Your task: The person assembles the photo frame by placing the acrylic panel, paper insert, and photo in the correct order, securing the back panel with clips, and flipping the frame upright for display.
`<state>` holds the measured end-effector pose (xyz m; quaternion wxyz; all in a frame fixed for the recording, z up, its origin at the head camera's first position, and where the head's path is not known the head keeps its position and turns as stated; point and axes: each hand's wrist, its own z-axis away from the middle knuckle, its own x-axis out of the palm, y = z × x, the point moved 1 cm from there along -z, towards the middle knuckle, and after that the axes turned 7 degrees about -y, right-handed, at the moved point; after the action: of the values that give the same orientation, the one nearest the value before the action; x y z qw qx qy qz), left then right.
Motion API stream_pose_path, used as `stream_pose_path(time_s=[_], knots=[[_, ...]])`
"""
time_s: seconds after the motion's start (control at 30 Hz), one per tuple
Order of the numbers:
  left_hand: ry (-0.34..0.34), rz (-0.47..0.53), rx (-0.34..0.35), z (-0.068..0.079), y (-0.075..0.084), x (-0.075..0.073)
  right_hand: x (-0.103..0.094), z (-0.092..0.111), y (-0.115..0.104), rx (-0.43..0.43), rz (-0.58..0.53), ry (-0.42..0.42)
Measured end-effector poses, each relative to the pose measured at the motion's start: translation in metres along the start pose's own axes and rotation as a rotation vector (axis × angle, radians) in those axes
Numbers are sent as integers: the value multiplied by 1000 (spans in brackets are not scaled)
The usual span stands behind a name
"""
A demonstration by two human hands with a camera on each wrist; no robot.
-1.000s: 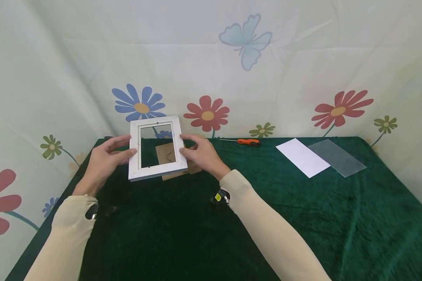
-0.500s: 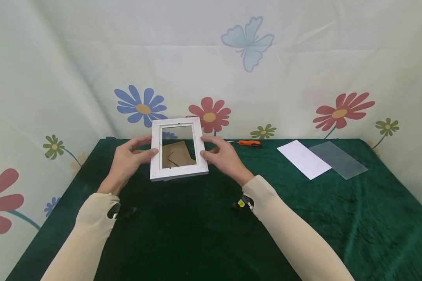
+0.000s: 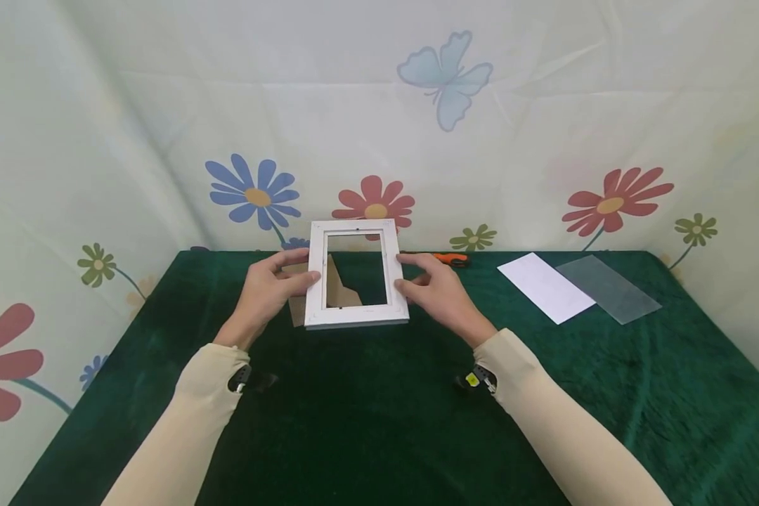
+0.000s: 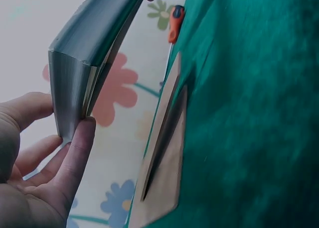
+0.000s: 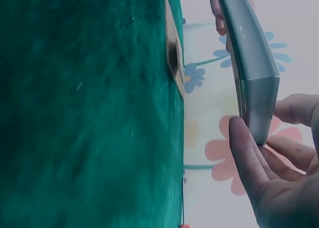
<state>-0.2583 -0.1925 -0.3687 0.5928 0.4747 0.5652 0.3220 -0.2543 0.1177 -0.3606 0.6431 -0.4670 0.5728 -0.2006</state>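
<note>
The white frame [image 3: 357, 316] is held up off the bench [image 3: 367, 414], directly between the left hand [image 3: 267, 289] and the right hand [image 3: 444, 292]. Neither hand is nearer: one long side is touched by each. The frame's long axis is set crosswise to the line joining the hands and is seen nearly upright in the head view. About mid-height, each long side is pinched between a thumb and the other fingers, with the thumbs laid on the face turned toward the person.

Beyond the frame, the brown board [image 3: 298, 303] is left on the green cloth, partly covered by the frame and placed closer to the left hand. The orange-handled screwdriver [image 3: 453, 259] is partly hidden behind the right hand. Well apart, on the right hand's side, the white sheet [image 3: 546, 288] and the clear sheet [image 3: 609, 289] are laid overlapping, both slanted to the frame.
</note>
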Motion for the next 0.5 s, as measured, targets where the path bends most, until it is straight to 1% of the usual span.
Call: stream_pose_path(time_s=[0.23,0.37,0.5], knots=[[-11,13,-26,-5,2,24,-12,13,16,12,45,20],[-42,80,-43,-7,2,38,-18,19,25,30,76,36],[-71,132,-44,-7,3,51,-22,26,31,37,109,62]])
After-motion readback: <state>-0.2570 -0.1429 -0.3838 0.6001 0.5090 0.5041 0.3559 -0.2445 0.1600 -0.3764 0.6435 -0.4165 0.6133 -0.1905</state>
